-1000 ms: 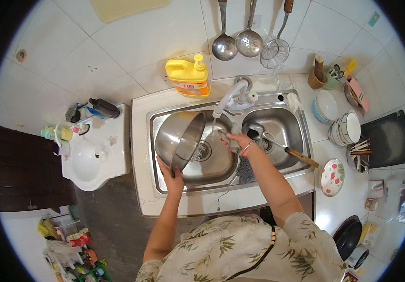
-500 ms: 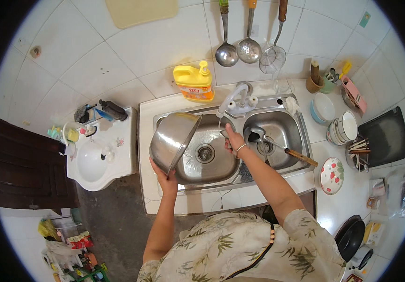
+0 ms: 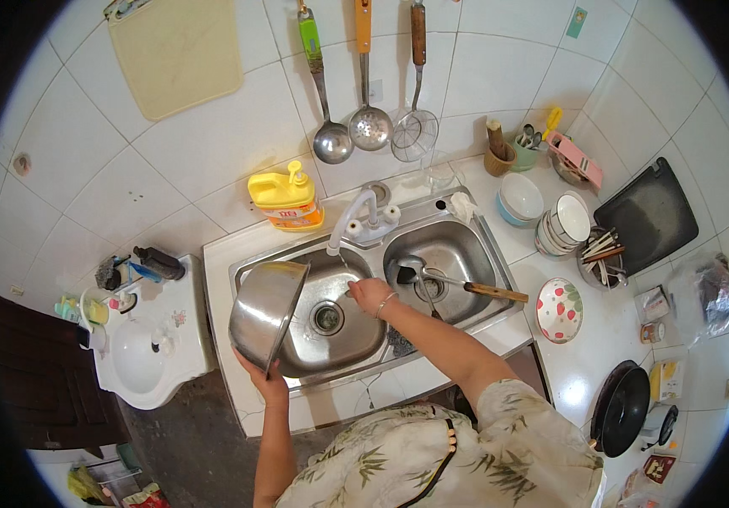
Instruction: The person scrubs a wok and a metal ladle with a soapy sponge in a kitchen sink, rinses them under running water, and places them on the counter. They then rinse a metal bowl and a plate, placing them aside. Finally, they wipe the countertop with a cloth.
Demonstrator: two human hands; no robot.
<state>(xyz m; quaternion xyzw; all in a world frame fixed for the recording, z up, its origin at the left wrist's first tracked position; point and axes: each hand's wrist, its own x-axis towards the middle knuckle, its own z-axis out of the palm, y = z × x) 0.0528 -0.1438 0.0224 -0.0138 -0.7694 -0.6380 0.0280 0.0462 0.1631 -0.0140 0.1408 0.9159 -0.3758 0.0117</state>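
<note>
My left hand grips the lower rim of a large steel bowl, tilted on edge over the left basin of the steel sink. My right hand is under the white faucet, over the left basin near the divider; its fingers are curled and I cannot tell if it holds anything. A ladle with a wooden handle lies in the right basin.
A yellow soap bottle stands behind the sink. Ladles and strainers hang on the tiled wall beside a cutting board. Stacked bowls, a spotted plate, a black tray and a pan are on the right counter. A small washbasin stands left.
The bowl has swung further left and more on edge over the left basin. My right hand has stayed under the faucet.
</note>
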